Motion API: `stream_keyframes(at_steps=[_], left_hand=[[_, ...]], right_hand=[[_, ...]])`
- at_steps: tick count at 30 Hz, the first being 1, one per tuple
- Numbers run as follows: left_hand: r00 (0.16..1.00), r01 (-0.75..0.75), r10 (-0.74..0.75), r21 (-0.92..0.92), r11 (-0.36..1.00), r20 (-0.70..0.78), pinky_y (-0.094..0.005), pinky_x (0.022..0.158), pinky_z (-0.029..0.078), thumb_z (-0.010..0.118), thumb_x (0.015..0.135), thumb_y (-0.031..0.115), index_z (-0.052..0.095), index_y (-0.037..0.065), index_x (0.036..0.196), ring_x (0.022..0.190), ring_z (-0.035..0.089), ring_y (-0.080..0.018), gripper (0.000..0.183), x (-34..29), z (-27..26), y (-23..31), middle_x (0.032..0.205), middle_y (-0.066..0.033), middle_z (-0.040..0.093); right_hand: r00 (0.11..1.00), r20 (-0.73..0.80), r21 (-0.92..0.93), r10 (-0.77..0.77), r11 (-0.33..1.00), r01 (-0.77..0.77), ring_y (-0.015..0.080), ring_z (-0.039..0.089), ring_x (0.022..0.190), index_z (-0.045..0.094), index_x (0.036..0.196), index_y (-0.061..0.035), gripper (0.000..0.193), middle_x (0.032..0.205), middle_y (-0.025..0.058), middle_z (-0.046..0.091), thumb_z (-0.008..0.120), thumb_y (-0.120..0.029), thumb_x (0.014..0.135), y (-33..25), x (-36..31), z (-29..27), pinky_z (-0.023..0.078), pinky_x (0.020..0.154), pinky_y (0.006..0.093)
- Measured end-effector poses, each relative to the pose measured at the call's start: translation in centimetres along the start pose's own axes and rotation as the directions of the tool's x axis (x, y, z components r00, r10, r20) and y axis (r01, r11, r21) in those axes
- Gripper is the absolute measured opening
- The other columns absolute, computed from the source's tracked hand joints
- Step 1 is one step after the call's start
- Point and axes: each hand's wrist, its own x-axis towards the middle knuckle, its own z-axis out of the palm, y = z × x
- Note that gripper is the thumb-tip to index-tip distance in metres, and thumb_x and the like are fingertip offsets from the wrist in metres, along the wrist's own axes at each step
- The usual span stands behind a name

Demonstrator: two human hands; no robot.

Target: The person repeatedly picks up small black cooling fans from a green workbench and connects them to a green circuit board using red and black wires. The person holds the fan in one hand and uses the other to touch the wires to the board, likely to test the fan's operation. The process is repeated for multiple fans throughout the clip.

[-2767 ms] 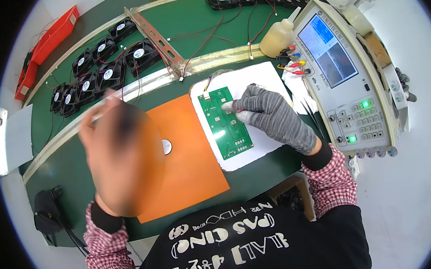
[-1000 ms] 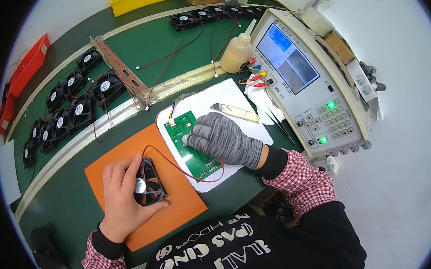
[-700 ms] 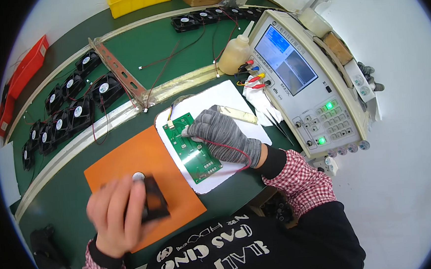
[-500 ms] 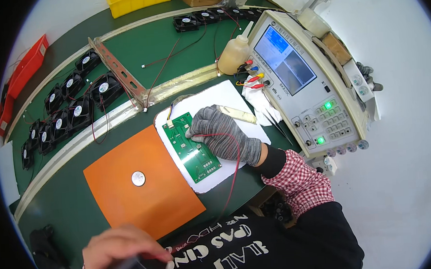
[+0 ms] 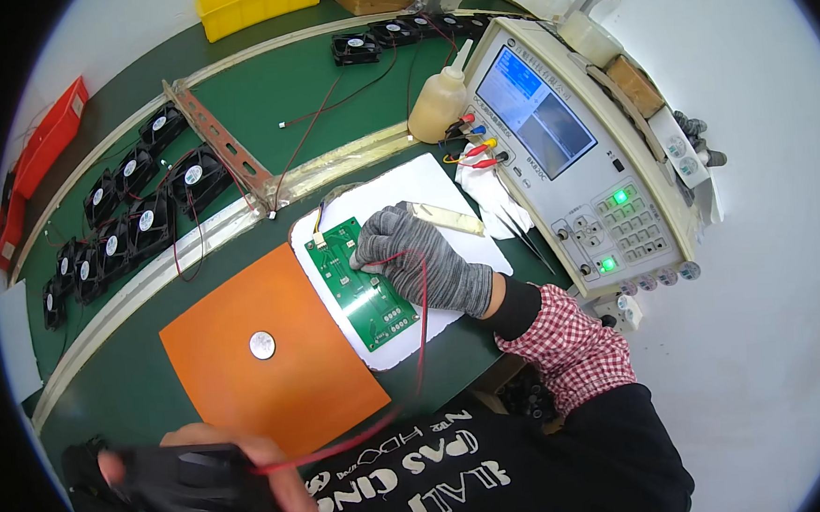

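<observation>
My bare left hand [image 5: 288, 489] grips a black cooling fan [image 5: 194, 490] at the lower left, blurred by motion. From the fan a thin red wire [image 5: 424, 349] runs up to my right hand [image 5: 420, 265], which wears a grey knitted glove. The gloved fingers are closed on the wire's end over a green circuit board [image 5: 368, 310]; the plug itself is hidden by them. White components dot the board, and a cable joins its upper corner. Beneath it lies a white pad [image 5: 480, 252]. An orange sheet [image 5: 221, 314] with a round silvery disc [image 5: 261, 345] is to the left.
A bench tester [image 5: 573, 161] with a lit screen stands at right, clip leads plugged in. Close by are a squeeze bottle [image 5: 438, 104], tweezers [image 5: 527, 239] and a pale strip [image 5: 447, 218]. Several fans [image 5: 145, 221] line the left; a perforated metal bar [image 5: 220, 141] crosses the bench.
My left hand has turned the fan, bringing its broad black side into view, and shifted slightly left. The wire swings leftward. My right hand stays nearly still at the circuit board.
</observation>
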Motion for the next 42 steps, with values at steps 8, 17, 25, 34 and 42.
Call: stream_keyframes(at_steps=[8, 17, 25, 34, 42], left_hand=[[0.744, -0.384, 0.110, 0.556, -0.737, 0.659, -0.0446, 0.103, 0.048, 0.074, 0.079, 0.013, 0.059, 0.001, 0.119, 0.114, 0.061, -0.0351, 0.045, 9.6, -2.7, 0.6, 0.135, -0.0190, 0.057], [0.898, 0.333, 0.440, 0.678, -0.655, -0.016, -0.0383, 0.077, 0.043, 0.080, 0.067, 0.010, 0.058, 0.007, 0.087, 0.089, 0.053, -0.0291, 0.030, 11.0, -19.6, 3.2, 0.094, -0.0089, 0.052], [0.955, 0.101, 0.235, 0.550, -0.829, 0.179, -0.0372, 0.074, 0.045, 0.074, 0.075, 0.013, 0.060, 0.006, 0.073, 0.086, 0.055, -0.0249, 0.015, 11.5, -19.1, 4.6, 0.087, -0.0071, 0.053], [0.741, -0.022, 0.477, 0.728, -0.686, 0.472, -0.0326, 0.057, 0.048, 0.073, 0.075, 0.011, 0.065, 0.006, 0.078, 0.064, 0.059, -0.0220, 0.011, 10.0, 1.5, 2.0, 0.077, -0.0061, 0.059], [0.445, 0.287, 0.893, 0.955, -0.069, -0.069, -0.0272, 0.091, 0.042, 0.062, 0.091, 0.005, 0.065, -0.002, 0.111, 0.096, 0.056, -0.0209, 0.022, 2.4, -7.7, 11.2, 0.104, -0.0112, 0.058]], right_hand=[[0.986, -0.046, -0.151, -0.159, 0.977, 0.151, 0.0326, 0.060, 0.091, 0.067, 0.097, -0.0098, 0.016, 0.092, 0.0118, 0.061, 0.065, -0.003, 0.083, -0.5, -0.3, -0.4, 0.047, 0.080, 0.0435], [0.888, -0.293, 0.470, 0.353, 0.862, -0.188, 0.0128, 0.063, 0.083, 0.067, 0.101, -0.0014, 0.013, 0.092, 0.0074, 0.067, 0.069, -0.010, 0.091, -1.4, 0.2, -0.3, 0.052, 0.075, 0.0283], [0.964, -0.264, 0.275, 0.037, 0.961, 0.038, 0.0114, 0.061, 0.081, 0.067, 0.111, -0.0020, 0.028, 0.091, 0.0051, 0.065, 0.075, -0.012, 0.086, -2.6, 0.8, -0.8, 0.051, 0.076, 0.0263], [0.923, 0.364, 0.737, -0.126, 0.645, -0.203, 0.0101, 0.059, 0.088, 0.066, 0.114, -0.0031, 0.035, 0.099, 0.0009, 0.061, 0.078, -0.017, 0.084, -9.8, 1.5, -1.4, 0.048, 0.079, 0.0292], [0.849, 0.528, 0.791, 0.038, 0.343, -0.507, 0.0141, 0.062, 0.086, 0.071, 0.088, -0.0019, 0.015, 0.090, 0.0047, 0.068, 0.077, -0.015, 0.084, -7.8, -1.6, -4.0, 0.050, 0.078, 0.0283]])
